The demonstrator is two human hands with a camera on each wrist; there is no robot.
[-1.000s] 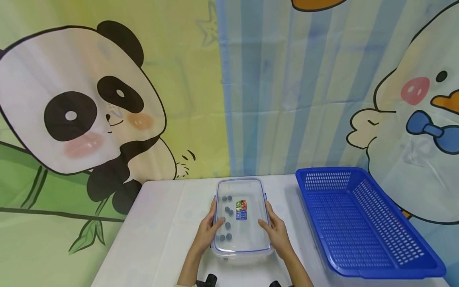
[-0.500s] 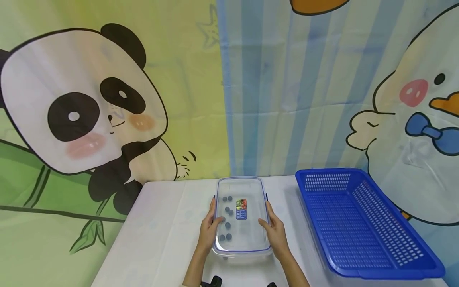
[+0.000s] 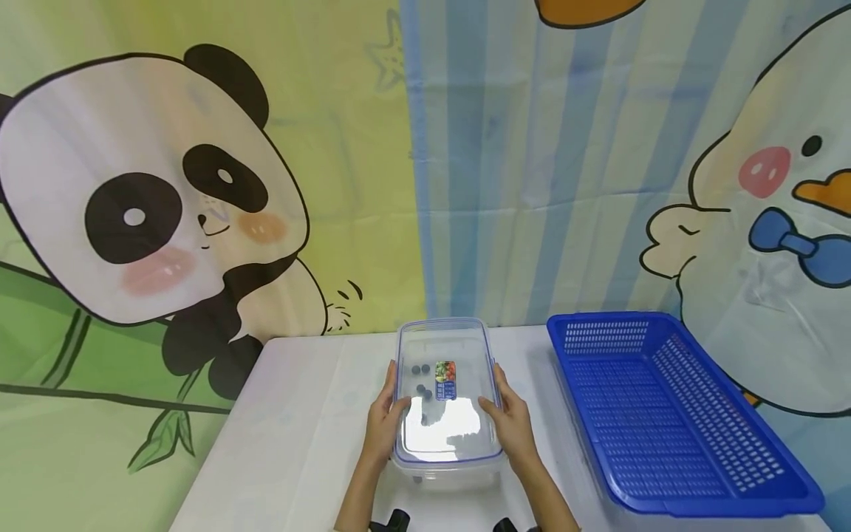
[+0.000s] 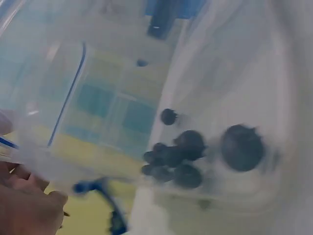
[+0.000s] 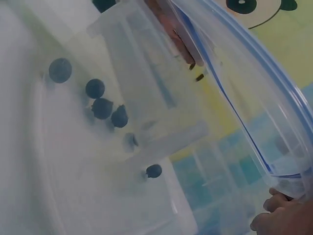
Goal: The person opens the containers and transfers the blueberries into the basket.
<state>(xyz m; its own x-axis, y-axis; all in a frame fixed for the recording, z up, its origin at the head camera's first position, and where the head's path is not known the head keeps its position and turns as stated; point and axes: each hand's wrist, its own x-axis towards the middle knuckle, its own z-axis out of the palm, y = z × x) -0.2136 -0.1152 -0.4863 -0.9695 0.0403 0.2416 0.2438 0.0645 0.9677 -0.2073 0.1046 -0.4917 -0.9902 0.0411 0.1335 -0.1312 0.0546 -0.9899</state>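
A clear plastic lid [image 3: 468, 343], with a blue seal line and a small fruit-picture label [image 3: 445, 380], lies between my hands above a clear food container [image 3: 459, 478]. My left hand [image 3: 382, 428] grips its left edge, thumb on top. Along the right edge, my right hand [image 3: 515, 428] holds it the same way. Round dark blueberries [image 4: 242, 148] rest inside the container, seen through its wall in both wrist views. A blue latch [image 4: 100, 186] hangs from the side near my left hand. Glare hides part of the fruit in the head view.
A blue perforated plastic basket [image 3: 665, 428] stands on the white table [image 3: 306, 428] to the right of the container. Behind the table hangs a cartoon-printed curtain [image 3: 492, 162] with a panda and a white bird.
The lid has lifted and shifted slightly away from me, with both hands moving along. Its label has moved up while the blueberries stayed put, and bright glare now covers its near half.
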